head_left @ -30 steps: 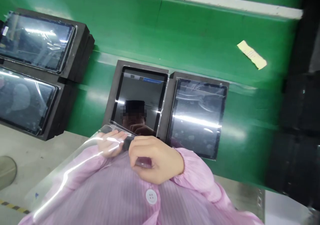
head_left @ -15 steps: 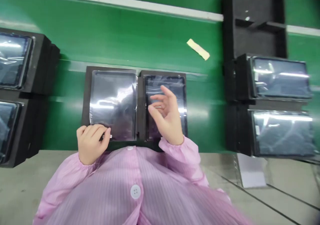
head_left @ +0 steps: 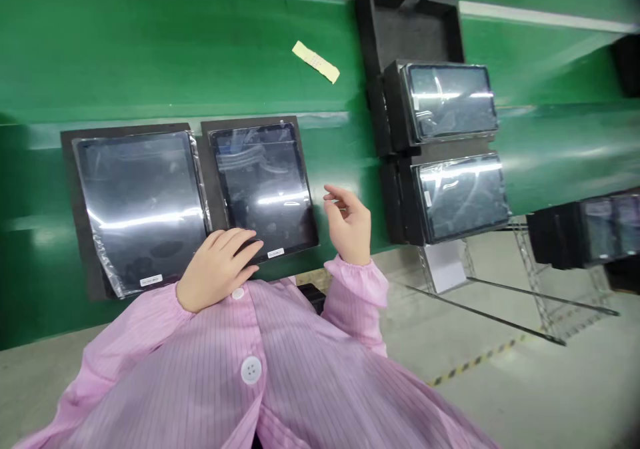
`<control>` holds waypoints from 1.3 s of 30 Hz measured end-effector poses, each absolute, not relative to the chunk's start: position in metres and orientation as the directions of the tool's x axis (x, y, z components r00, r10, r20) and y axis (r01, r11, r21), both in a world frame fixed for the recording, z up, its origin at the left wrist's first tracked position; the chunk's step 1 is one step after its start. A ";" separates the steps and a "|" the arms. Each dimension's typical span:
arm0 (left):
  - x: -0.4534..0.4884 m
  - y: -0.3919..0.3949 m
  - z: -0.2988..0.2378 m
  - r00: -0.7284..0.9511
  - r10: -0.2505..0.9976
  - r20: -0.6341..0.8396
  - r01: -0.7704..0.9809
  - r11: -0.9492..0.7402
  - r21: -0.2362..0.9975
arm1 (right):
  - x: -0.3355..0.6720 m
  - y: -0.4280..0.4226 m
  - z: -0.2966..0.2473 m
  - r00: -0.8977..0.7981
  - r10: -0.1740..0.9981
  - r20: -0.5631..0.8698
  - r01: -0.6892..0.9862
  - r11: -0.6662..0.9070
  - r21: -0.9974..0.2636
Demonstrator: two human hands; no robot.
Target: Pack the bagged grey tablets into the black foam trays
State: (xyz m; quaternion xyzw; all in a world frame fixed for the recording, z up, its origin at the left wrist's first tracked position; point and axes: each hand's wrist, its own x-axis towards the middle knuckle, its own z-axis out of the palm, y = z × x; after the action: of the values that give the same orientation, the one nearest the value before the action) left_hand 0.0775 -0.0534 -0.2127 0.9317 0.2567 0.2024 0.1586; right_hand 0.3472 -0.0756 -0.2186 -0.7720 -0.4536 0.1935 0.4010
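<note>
Two flat tablet screens in clear film lie side by side on black foam holders before me. The left tablet has a small white label at its lower edge. The right tablet carries a similar label low on its face. My left hand is open, its fingers stretched over the lower left corner of the right tablet; whether they press on it I cannot tell. Just right of that tablet, my right hand hovers over the bench edge, fingers loosely bent and apart, with nothing in it.
Two more wrapped tablets, an upper one and a lower one, sit on black stacks at the right. Behind them is a black divided tray. A yellow paper strip lies on the green bench. Wire racks stand beyond the edge.
The view has swung right, so the bench things sit further left. My right hand has moved off the right tablet to its right side. My left hand went from the left tablet to the right one.
</note>
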 end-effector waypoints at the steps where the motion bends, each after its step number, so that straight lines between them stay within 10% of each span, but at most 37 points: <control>1: 0.078 -0.053 -0.214 0.782 0.546 0.299 0.414 -0.815 0.406 | 0.350 -0.076 -0.222 0.503 0.863 0.046 0.538 -0.272 -0.798; 21: 0.081 -0.048 -0.210 0.753 0.531 0.389 0.300 -0.803 0.514 | 0.341 0.048 -0.191 -0.164 0.960 0.226 0.718 0.273 -0.640; 25: 0.081 -0.047 -0.214 0.732 0.562 0.386 0.269 -0.758 0.595 | 0.351 -0.009 -0.141 -0.581 0.797 -0.164 0.471 0.165 -0.866; 28: 0.081 -0.046 -0.216 0.740 0.560 0.373 0.250 -0.744 0.620 | 0.377 -0.035 -0.118 -0.841 0.538 -0.060 0.094 0.036 -0.995; 39: 0.078 -0.045 -0.216 0.786 0.506 0.355 0.233 -0.775 0.588 | 0.416 -0.040 -0.130 -0.769 0.611 -0.189 0.106 -0.170 -0.980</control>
State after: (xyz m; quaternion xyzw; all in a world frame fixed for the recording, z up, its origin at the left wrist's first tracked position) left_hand 0.0779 -0.0451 -0.2157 0.9067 0.2038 0.2556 0.2665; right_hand 0.4159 -0.0397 -0.1303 -0.2895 -0.6193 0.7078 0.1781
